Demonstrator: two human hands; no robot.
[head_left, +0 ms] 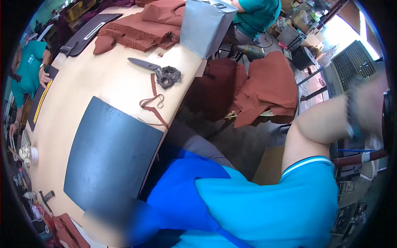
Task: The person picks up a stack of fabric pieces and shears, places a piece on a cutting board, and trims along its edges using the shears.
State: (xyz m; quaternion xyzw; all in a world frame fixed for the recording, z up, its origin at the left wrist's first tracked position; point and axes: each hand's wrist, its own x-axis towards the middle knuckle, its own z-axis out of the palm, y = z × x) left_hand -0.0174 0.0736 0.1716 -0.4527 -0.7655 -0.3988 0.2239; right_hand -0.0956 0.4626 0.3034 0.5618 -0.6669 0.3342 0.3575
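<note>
My right arm is raised and bent back at the right edge of the view. My right hand [370,107] is smeared by motion and cut off there, with a dark band at the wrist; its fingers cannot be made out. My left hand does not show; a blurred patch covers the table edge at lower left. Nearest my body lies a dark flat mat [113,155] on the pale table [53,173]. Beyond it are a reddish-brown strip [154,105] and large dark scissors [155,71] with wrapped handles.
Reddish-brown fabric [140,27] is heaped beside a grey metal container [204,29]. More such fabric [269,87] drapes over a low support on the right. A hammer [47,199] and white tub [34,155] stand at left. Co-workers in green [31,68] are across the table and behind.
</note>
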